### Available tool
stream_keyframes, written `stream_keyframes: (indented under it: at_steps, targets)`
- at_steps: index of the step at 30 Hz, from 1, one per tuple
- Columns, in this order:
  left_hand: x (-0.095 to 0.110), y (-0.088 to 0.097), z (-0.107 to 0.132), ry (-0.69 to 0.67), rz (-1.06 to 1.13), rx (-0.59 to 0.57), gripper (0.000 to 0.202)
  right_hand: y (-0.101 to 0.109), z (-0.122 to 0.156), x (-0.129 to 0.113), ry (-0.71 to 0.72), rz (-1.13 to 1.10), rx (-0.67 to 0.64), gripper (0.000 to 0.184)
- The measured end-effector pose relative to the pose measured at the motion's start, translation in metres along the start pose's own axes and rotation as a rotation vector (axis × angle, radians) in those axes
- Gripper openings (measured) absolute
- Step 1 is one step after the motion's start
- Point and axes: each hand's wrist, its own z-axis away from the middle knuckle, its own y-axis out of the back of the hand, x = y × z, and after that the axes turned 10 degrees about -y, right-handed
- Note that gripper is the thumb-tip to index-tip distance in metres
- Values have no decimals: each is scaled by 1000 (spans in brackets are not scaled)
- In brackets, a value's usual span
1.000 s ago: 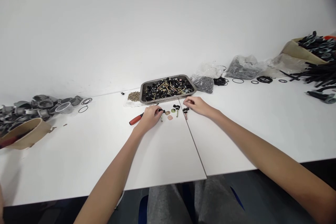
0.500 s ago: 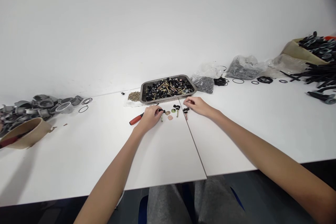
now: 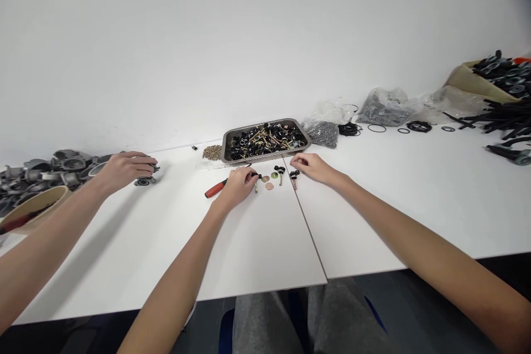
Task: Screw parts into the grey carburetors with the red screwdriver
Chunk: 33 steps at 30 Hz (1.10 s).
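Observation:
My left hand (image 3: 239,182) rests on the table, its fingers closed at the black head of a small brass-stemmed pin (image 3: 256,183). Curled on the other side of the table seam is my right hand (image 3: 309,165); whatever its fingertips hold, if anything, is hidden. Just below those fingertips lies a black part with a copper-coloured stem (image 3: 294,181). Between my hands are a black-topped part with a brass stem (image 3: 280,176), a copper-coloured disc (image 3: 269,186) and a greenish disc (image 3: 274,175). A red-handled tool (image 3: 214,189) lies left of my left hand.
At the left, another person's hand (image 3: 128,168) holds a grey metal part (image 3: 145,181) near piled grey castings (image 3: 37,171) and a tan container (image 3: 53,199). A metal tray (image 3: 265,159) of parts, brass pieces (image 3: 212,152) and plastic bags (image 3: 385,108) line the wall.
Another person's arm has come in from the left, with a grey metal part in its hand, partly covering the tan container. My two hands have not visibly moved.

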Motion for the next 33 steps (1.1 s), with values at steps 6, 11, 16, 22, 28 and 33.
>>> stream_keyframes:
  at_steps: [6,11,16,22,28,33]
  targets:
    - [0,1,0,6,-6,-11,28,0,-1,2,3,5,-1,30]
    - [0,0,0,10,-6,-11,28,-1,-1,3,2,4,-1,31]
    - [0,0,0,-8,-6,-9,27,-1,-1,3,7,4,5,30]
    - [0,0,1,-4,0,-10,27,0,-1,1,9,13,10,29]
    - [-2,-1,0,9,9,-3,28,0,-1,2,9,14,9,29]
    - [0,-2,1,-2,20,-7,28,-1,-1,3,6,8,16,28]
